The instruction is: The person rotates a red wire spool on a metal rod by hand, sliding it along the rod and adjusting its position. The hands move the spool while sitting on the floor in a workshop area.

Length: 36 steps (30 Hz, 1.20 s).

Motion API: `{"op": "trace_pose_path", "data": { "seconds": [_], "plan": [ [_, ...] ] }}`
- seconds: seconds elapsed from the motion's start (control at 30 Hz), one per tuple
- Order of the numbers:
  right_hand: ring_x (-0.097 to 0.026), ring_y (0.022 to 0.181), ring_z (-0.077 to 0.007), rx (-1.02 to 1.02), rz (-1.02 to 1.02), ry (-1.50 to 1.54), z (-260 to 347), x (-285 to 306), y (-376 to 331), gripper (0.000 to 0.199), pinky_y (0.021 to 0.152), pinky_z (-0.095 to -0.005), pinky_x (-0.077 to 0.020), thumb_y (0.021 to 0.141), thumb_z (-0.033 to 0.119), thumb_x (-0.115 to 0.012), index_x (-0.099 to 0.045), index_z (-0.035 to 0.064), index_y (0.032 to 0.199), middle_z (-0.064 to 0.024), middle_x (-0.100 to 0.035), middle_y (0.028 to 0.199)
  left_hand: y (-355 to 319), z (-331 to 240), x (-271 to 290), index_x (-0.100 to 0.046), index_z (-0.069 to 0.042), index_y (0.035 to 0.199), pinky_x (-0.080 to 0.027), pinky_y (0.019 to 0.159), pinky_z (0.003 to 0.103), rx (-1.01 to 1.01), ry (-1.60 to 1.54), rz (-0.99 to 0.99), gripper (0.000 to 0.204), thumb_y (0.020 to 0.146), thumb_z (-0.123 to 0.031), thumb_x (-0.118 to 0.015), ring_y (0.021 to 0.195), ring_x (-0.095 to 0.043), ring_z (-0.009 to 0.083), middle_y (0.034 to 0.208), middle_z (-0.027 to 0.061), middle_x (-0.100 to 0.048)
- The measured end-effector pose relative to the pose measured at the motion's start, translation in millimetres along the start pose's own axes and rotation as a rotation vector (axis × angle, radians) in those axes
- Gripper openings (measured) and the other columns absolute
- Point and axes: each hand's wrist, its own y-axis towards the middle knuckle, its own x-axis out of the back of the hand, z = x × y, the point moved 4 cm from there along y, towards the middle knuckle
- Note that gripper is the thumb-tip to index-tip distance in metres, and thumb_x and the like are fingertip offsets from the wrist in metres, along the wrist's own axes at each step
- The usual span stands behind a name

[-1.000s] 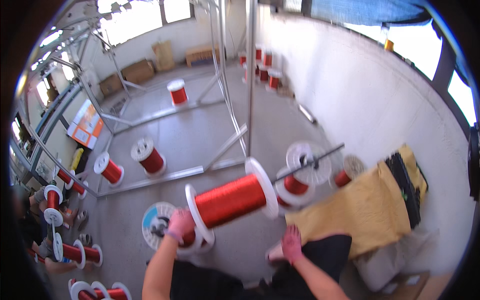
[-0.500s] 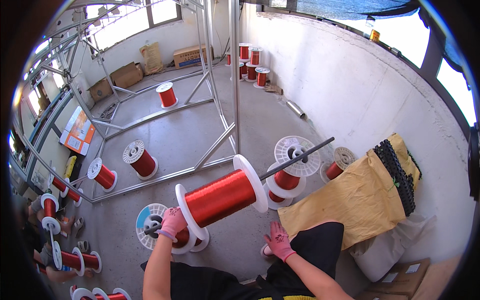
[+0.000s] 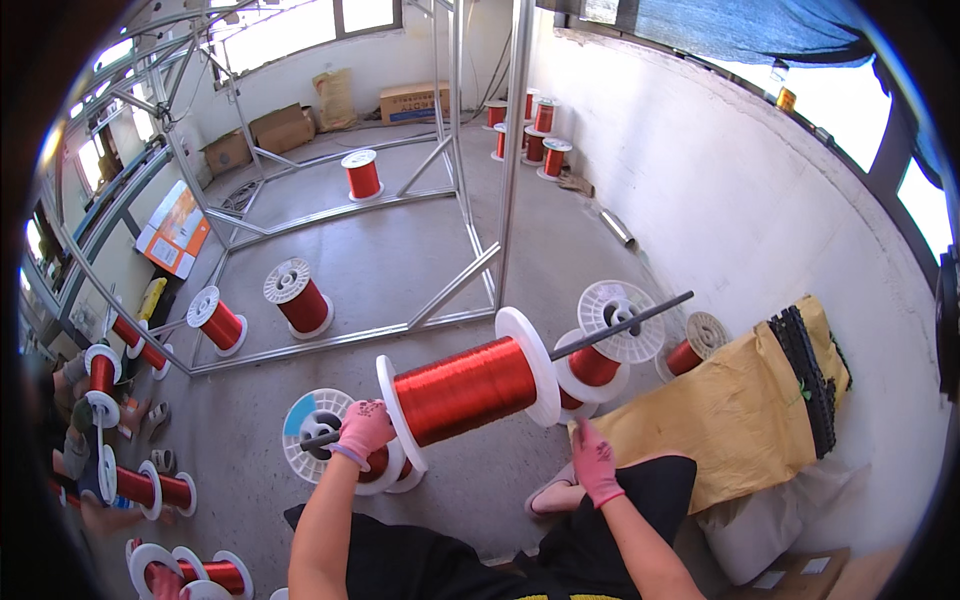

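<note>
A large spool of red wire (image 3: 465,390) with white flanges sits tilted on a dark rod (image 3: 660,307) that passes through it. My left hand (image 3: 366,428), in a pink glove, is closed round the rod just outside the spool's left flange. The rod's left end lies over a stacked spool with a blue patch (image 3: 303,418); its right part crosses above another spool stack (image 3: 622,315). Whether it rests on them I cannot tell. Below the right flange, my gloved right hand (image 3: 598,465) is seen side-on, fingers up, with nothing visible in it, near a yellow sack (image 3: 690,435).
A metal frame (image 3: 440,318) stands ahead, with red spools (image 3: 298,300) on the floor around it. More spools (image 3: 553,158) are stacked by the white wall (image 3: 720,180). At the left edge are another person's legs, more spools (image 3: 135,485) and a gloved hand (image 3: 168,582).
The view has shifted, so most things sit farther right. My right hand has turned and lifted, its fingers less spread. The left hand keeps its hold on the rod.
</note>
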Motion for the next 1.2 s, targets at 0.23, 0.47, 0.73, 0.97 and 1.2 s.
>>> {"op": "trace_pose_path", "data": {
  "seconds": [0.23, 0.47, 0.73, 0.97, 1.2],
  "plan": [
    [-0.050, 0.110, -0.0359, 0.017, 0.020, 0.038, 120.4, 46.7, 180.0, 0.041, 0.090, -0.0399, -0.0405, 0.089, 0.025, -0.044, -0.049, -0.0021, 0.118, -0.0241, -0.055, 0.114, 3.5, -8.4, 5.7, -0.067, -0.005, 0.085, -0.050, 0.073, 0.039, 0.009, 0.025, 0.066, 0.031, 0.074, -0.032, -0.056, 0.082, -0.064, 0.0303, 0.087, 0.0148, -0.066],
    [-0.053, 0.106, -0.0364, -0.007, 0.479, -0.177, 154.9, -7.9, 210.3, 0.055, 0.093, -0.0417, -0.0382, 0.087, 0.042, -0.045, -0.050, -0.0046, 0.115, -0.0248, -0.057, 0.110, -1.4, -8.6, 8.3, -0.067, -0.006, 0.084, -0.051, 0.071, 0.039, -0.007, -0.008, 0.050, 0.029, 0.074, -0.031, -0.055, 0.079, -0.064, 0.0304, 0.085, 0.0145, -0.066],
    [-0.042, 0.115, -0.0372, 0.067, 0.348, -0.844, -99.6, -93.8, -84.4, 0.053, 0.099, -0.0451, -0.0308, 0.079, 0.024, -0.055, -0.041, -0.0062, 0.120, -0.0232, -0.045, 0.123, -6.2, -13.0, 4.0, -0.067, -0.008, 0.088, -0.052, 0.072, 0.038, -0.013, 0.130, 0.088, 0.029, 0.079, -0.030, -0.051, 0.083, -0.065, 0.0277, 0.091, 0.0136, -0.066],
    [-0.040, 0.117, -0.0382, 0.238, 0.017, -0.545, -34.3, -60.8, -22.6, 0.054, 0.100, -0.0465, -0.0284, 0.083, 0.027, -0.052, -0.039, -0.0070, 0.123, -0.0245, -0.043, 0.125, -6.0, -11.5, 12.4, -0.066, -0.006, 0.088, -0.052, 0.068, 0.038, -0.023, 0.131, 0.065, 0.027, 0.079, -0.025, -0.050, 0.084, -0.065, 0.0276, 0.092, 0.0147, -0.066],
    [-0.037, 0.121, -0.0373, 0.017, 0.089, -0.341, -54.6, -63.8, -39.0, 0.054, 0.101, -0.0470, -0.0275, 0.085, 0.032, -0.050, -0.039, -0.0029, 0.125, -0.0207, -0.041, 0.130, -2.8, -16.2, 13.5, -0.067, -0.008, 0.085, -0.052, 0.064, 0.038, -0.065, 0.142, 0.051, 0.023, 0.078, -0.022, -0.050, 0.078, -0.066, 0.0274, 0.083, 0.0124, -0.067]
  ]
}}
